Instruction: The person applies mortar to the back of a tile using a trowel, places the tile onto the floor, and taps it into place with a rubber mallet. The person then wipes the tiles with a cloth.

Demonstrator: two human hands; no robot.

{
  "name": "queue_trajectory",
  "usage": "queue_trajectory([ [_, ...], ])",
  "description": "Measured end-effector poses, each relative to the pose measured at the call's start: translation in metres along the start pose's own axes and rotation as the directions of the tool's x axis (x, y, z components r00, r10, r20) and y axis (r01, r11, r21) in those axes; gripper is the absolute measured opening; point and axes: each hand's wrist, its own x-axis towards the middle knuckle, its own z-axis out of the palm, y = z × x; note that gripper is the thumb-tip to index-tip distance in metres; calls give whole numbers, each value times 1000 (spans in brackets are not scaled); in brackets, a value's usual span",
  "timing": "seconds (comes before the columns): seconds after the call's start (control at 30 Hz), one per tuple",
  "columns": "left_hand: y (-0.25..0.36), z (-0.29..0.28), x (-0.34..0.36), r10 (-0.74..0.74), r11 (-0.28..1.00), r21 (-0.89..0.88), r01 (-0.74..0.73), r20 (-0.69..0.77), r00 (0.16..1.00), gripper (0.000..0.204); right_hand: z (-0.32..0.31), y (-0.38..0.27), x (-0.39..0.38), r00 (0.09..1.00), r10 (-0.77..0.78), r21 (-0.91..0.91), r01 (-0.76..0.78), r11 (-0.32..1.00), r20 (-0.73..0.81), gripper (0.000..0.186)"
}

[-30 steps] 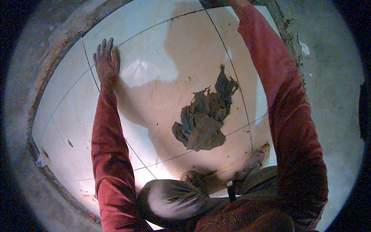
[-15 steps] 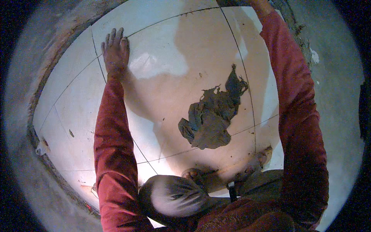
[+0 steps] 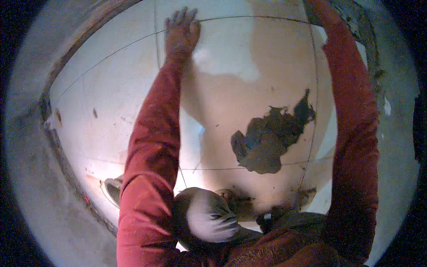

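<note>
My left hand (image 3: 181, 39) lies with its fingers spread on the pale tiled floor (image 3: 213, 95), close to a dark joint line between tiles. Nothing shows under or in it. Only the red sleeve (image 3: 353, 107) of my right arm is seen, stretched forward along the right side. The right hand itself is cut off by the top edge. Between my arms a crumpled, ragged dark cloth (image 3: 267, 144) lies flat on the tiles, apart from both arms.
A rough grey wall (image 3: 29, 147) curves up at the left, and another grey wall (image 3: 396, 147) at the right. My grey-clad knee (image 3: 209, 218) is low in the middle. A brownish dark object (image 3: 114, 190) sits beside my left sleeve. Small dark specks dot the tiles.
The view has swung left, so floor, cloth and left hand appear farther right. My left hand stays near the same tile joint. The right wrist has passed out of the top edge.
</note>
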Motion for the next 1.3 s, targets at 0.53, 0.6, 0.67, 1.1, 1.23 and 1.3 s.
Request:
queue_trajectory([
  [0.53,11,-15,-1,34,996,-79,-43,-106,994,47,47,11,42,895,-350,91,339,937,278,56],
  [0.6,11,-14,-1,22,997,-72,-29,-95,995,47,56,10,44,928,-342,181,315,932,146,58],
  [0.67,12,-14,0,13,992,-120,-26,-102,995,47,74,4,41,942,-322,233,293,927,96,59],
  [1.1,15,-17,-1,-2,995,-103,-11,-120,993,48,123,-37,37,844,-510,1,517,856,165,41],
  [1.23,10,-9,-1,1,998,-64,-8,-104,995,46,119,-31,16,908,-340,226,288,931,245,38],
  [1.3,5,-4,-1,17,999,-27,-20,-105,994,45,115,-28,8,900,-376,140,352,925,220,38],
])
